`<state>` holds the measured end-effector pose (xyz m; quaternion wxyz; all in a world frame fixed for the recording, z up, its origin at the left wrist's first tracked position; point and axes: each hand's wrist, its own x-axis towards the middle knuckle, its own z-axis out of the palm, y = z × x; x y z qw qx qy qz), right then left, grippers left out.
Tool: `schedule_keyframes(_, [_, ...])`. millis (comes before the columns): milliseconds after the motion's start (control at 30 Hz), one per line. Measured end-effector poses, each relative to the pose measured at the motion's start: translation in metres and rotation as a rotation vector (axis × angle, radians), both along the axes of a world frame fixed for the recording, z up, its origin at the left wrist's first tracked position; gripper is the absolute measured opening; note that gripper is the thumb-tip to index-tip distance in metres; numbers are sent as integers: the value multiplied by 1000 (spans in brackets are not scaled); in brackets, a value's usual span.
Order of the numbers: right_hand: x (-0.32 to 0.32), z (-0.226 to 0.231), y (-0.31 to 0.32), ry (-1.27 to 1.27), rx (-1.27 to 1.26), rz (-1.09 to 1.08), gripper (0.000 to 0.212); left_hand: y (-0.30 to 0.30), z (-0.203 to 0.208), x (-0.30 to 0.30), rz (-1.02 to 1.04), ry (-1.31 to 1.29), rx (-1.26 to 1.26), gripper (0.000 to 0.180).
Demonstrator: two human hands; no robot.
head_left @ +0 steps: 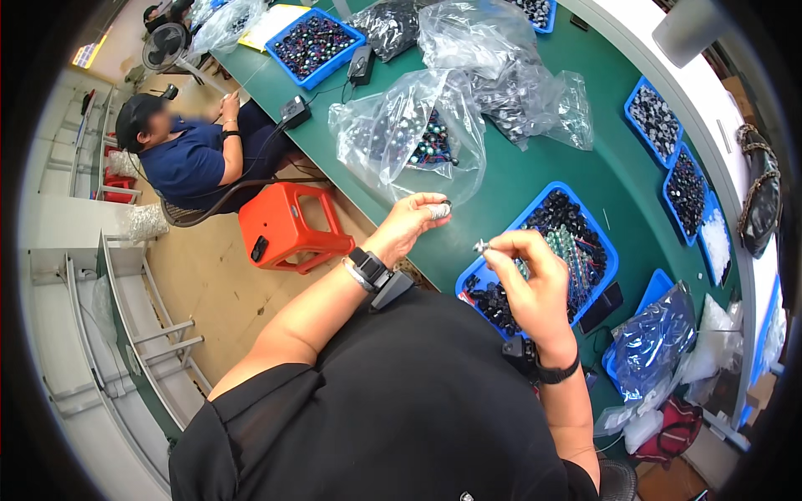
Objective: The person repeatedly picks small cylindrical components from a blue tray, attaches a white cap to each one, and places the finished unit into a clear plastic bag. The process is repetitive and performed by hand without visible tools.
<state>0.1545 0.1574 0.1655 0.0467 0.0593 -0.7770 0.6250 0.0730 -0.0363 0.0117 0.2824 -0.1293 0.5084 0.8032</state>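
Note:
My left hand is closed, its fingers pinching a small part that looks whitish-grey with a dark end. To its right my right hand is closed too; thumb and forefinger grip a tiny silvery piece whose kind is too small to tell. The two hands are apart. Below my right hand stands a blue tray with black parts and a bundle of green strips with coloured wires. Beyond my left hand lies a clear plastic bag with wired, shiny round parts in it.
More bags and a blue tray of parts cover the far green table. Small blue trays line the right side. A dark flat device lies beside the near tray. At left are a red stool and a seated person.

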Motion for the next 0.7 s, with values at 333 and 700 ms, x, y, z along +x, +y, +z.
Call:
schedule_keyframes(333, [6, -33, 12, -143, -141, -44, 5, 12, 21, -1, -124, 32, 67, 29])
schedule_keyframes(700, [39, 131, 30, 921, -74, 561, 26, 16, 10, 0, -95, -24, 43, 28])
